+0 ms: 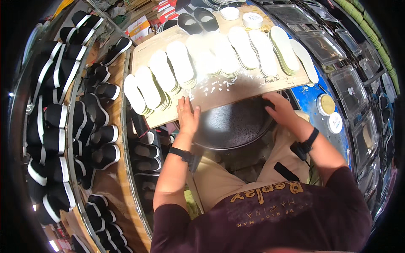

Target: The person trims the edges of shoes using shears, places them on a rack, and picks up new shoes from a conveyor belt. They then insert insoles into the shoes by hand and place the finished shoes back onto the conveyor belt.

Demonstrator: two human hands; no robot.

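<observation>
A light wooden board (pixel 249 90) lies across in front of me, with several stacks of white insoles (pixel 180 61) fanned out on it. Small white scraps are scattered along its near part. My left hand (pixel 187 116) rests on the board's near edge, left of the middle, fingers stretched out and thumb apart. At the same edge, farther right, my right hand (pixel 279 109) touches the board with its fingers extended and thumb away from them. Neither hand has an insole in it. Below the board, between my hands, is a round dark basin-like surface (pixel 232 126).
Racks of black shoes with white soles (pixel 105 156) stand on the left. A pair of black shoes (pixel 206 20) and round white containers (pixel 252 20) sit at the board's far side. On a blue surface (pixel 310 99) at right stands an opened round tin (pixel 326 104); clear plastic boxes (pixel 352 88) lie beyond.
</observation>
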